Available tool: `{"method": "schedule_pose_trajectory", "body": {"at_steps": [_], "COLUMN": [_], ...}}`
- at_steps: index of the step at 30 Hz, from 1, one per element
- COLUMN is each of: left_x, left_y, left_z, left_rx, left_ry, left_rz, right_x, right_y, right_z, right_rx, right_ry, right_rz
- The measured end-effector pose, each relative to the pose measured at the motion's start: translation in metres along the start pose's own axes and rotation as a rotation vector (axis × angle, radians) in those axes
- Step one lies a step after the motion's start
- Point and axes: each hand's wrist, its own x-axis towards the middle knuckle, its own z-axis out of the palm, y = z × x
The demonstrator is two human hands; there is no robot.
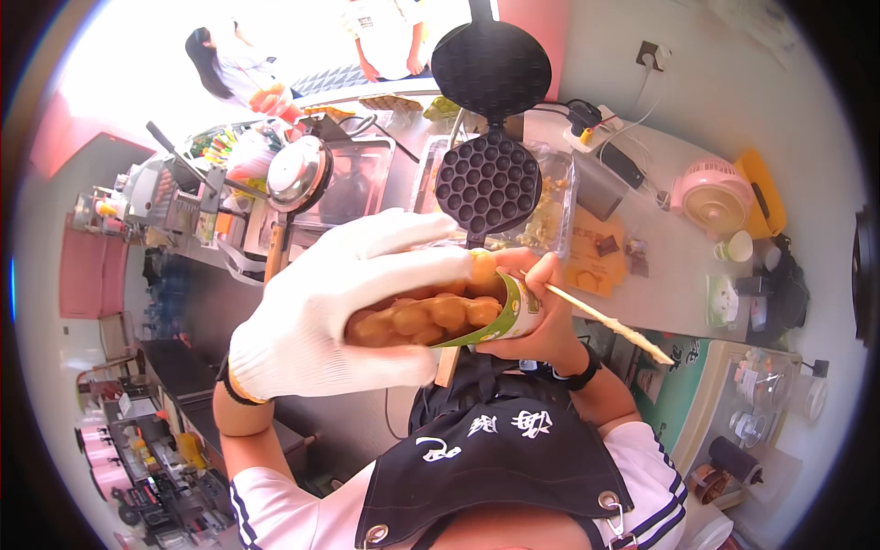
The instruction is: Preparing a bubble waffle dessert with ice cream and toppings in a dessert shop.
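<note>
My left hand, in a white knit glove, curls over a golden bubble waffle that sits folded in a green and white paper sleeve. My bare right hand grips the sleeve from the right side, and a long, pale, crusted stick sticks out from its fingers toward the lower right. Just beyond my hands stands an open black waffle iron, its lid raised and its round-celled plate facing up. A wooden handle shows partly beneath the sleeve.
A round steel-lidded iron and trays sit on the counter at left, a pink fan, power strip and orange paper at right. Shelves line the lower left. Two people stand beyond the counter.
</note>
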Motion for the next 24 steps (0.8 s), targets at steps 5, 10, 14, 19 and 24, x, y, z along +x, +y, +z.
{"method": "schedule_pose_trajectory", "body": {"at_steps": [5, 10, 14, 19, 24], "left_x": [0.006, 0.011, 0.018, 0.03, 0.03], "left_y": [-0.009, -0.01, 0.0, 0.009, 0.0], "left_z": [0.023, 0.03, 0.008, 0.006, 0.03], "left_rx": [-0.043, 0.07, 0.383, 0.534, 0.199], "left_ry": [-0.021, 0.006, -0.019, -0.242, -0.204], "left_rz": [-0.079, -0.001, 0.068, 0.158, 0.231], "right_x": [-0.002, -0.006, -0.006, -0.01, -0.016], "right_y": [0.001, 0.003, 0.007, 0.016, 0.024], "right_z": [-0.008, -0.016, -0.028, -0.04, -0.046], "right_rx": [0.002, -0.001, 0.07, 0.122, 0.213], "right_ry": [0.027, 0.041, 0.073, 0.116, 0.071], "right_rz": [-0.017, 0.01, 0.06, 0.153, 0.205]}}
